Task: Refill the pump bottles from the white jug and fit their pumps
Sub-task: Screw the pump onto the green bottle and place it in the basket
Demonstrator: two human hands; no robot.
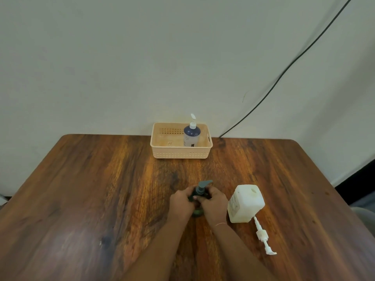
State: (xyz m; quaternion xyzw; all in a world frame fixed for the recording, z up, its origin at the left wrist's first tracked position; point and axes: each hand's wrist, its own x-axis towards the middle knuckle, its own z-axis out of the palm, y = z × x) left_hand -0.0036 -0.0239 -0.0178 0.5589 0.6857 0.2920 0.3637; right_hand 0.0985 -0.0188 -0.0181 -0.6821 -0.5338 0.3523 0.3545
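A dark green pump bottle stands on the wooden table in front of me, mostly hidden by my hands. Its grey-green pump sticks up above my fingers. My left hand wraps the bottle's left side. My right hand grips around the collar under the pump. Just to the right stands the white jug, its top opening without a cap. A loose white pump lies flat on the table by the jug's near side.
A peach plastic basket sits at the table's far edge against the wall. In it stands a dark blue bottle with a white pump fitted. A black cable runs down the wall at right.
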